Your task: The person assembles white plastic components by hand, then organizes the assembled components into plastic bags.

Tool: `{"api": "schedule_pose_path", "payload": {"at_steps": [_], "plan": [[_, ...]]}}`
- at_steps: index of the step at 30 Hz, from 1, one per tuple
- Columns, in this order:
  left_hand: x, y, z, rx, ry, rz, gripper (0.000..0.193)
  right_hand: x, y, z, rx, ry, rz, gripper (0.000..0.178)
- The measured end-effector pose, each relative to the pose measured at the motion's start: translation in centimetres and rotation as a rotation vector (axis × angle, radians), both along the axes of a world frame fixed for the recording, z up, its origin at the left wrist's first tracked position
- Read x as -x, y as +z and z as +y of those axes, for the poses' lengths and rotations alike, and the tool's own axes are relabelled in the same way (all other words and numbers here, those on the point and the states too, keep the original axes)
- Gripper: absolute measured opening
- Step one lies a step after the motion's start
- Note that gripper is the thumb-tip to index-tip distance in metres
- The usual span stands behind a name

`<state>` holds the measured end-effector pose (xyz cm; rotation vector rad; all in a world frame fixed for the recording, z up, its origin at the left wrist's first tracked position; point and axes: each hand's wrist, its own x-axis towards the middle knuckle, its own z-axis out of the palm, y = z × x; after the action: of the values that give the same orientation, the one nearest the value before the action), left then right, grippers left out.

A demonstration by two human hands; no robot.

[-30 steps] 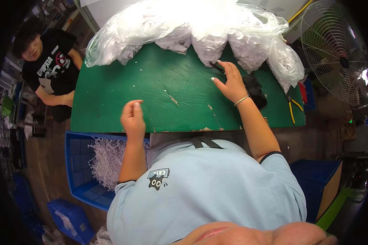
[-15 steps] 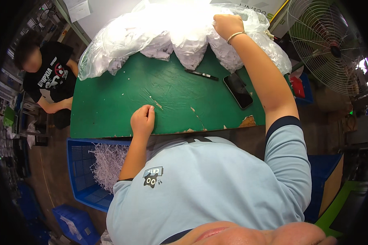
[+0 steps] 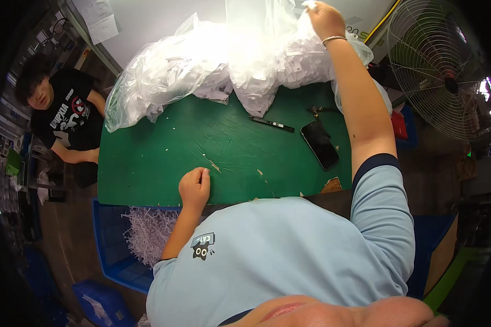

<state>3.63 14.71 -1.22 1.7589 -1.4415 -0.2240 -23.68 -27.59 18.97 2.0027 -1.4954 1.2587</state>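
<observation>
My right hand is raised at the far right of the table, its fingers closed on the gathered top of a clear plastic bag. Small white pieces fill this bag, and similar bags lie along the far side, blown out by glare in the middle. My left hand rests as a loose fist near the front edge of the green table, with nothing visible in it. Between the hands lie a black phone, a slim black pen-like tool and a small dark tool, partly in shadow.
Below the table's left front stands a blue crate of shredded paper. A large caged fan stands at the right. Another person in a black shirt is at the table's left end. A second blue crate sits on the floor.
My right hand has moved up and slightly right, lifting the bag's top; the bag's right part has drawn away from the table, uncovering the small dark tool. My left hand stays a fist.
</observation>
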Motion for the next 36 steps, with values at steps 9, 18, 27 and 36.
{"api": "schedule_pose_path", "payload": {"at_steps": [9, 18, 27, 36], "plan": [[0.1, -0.2, -0.5, -0.008, 0.033, 0.022, 0.015, 0.4, 0.0, 3.6, -0.105, 0.241, 0.256, 0.026], [-0.3, -0.3, -0.7, 0.023, 0.030, 0.028, 0.015, 5.6, 2.0, 2.6, -0.041, 0.107, 0.089, 0.026], [0.7, 1.0, -0.8, -0.102, 0.071, -0.013, 0.023, 8.2, -1.3, 0.8, 0.067, 0.362, 0.238, 0.021], [8.9, 5.3, -11.7, 0.174, -0.391, -0.064, 0.049, 6.9, -2.4, 4.2, 0.048, 0.537, 0.319, 0.025]]}}
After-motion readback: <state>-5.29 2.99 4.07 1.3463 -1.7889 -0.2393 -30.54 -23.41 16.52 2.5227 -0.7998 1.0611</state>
